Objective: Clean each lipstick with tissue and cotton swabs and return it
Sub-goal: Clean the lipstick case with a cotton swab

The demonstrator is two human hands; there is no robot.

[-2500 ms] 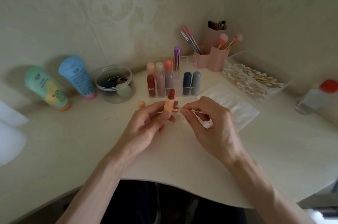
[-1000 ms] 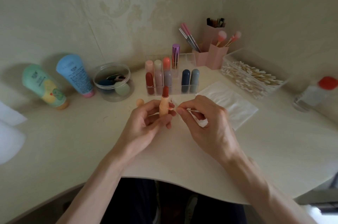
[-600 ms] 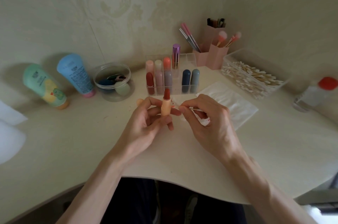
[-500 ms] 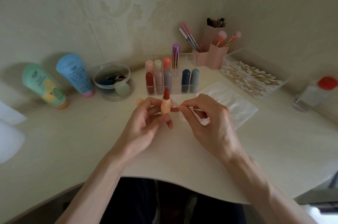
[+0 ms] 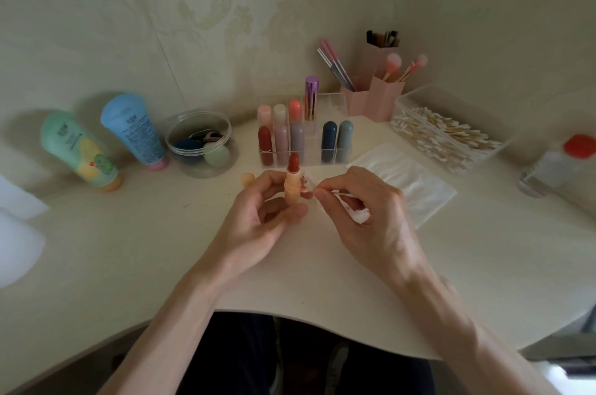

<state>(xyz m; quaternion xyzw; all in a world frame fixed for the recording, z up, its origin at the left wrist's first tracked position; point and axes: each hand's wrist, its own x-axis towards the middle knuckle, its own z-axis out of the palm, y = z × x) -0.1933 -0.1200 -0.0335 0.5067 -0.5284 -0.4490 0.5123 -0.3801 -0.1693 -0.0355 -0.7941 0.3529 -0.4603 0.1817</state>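
My left hand (image 5: 258, 217) grips an uncapped peach lipstick (image 5: 293, 188) upright above the table, its dark red bullet pointing up. My right hand (image 5: 361, 211) pinches a cotton swab (image 5: 338, 193) with its tip close to the lipstick's collar, and a crumpled, red-stained tissue (image 5: 359, 215) is tucked under its fingers. The peach cap (image 5: 247, 180) lies on the table just left of my left hand. A clear organizer (image 5: 304, 157) behind the hands holds several capped lipsticks.
A flat tissue sheet (image 5: 416, 188) lies right of my hands. A clear box of cotton swabs (image 5: 448, 133) and pink brush holders (image 5: 377, 98) stand at the back right. A sponge jar (image 5: 201, 143), two tubes (image 5: 103, 143) and a red-capped bottle (image 5: 561, 162) line the sides.
The lipstick has turned slightly in my left hand and stands more upright. My right hand keeps the swab tip working at the lipstick's collar, with only small shifts.
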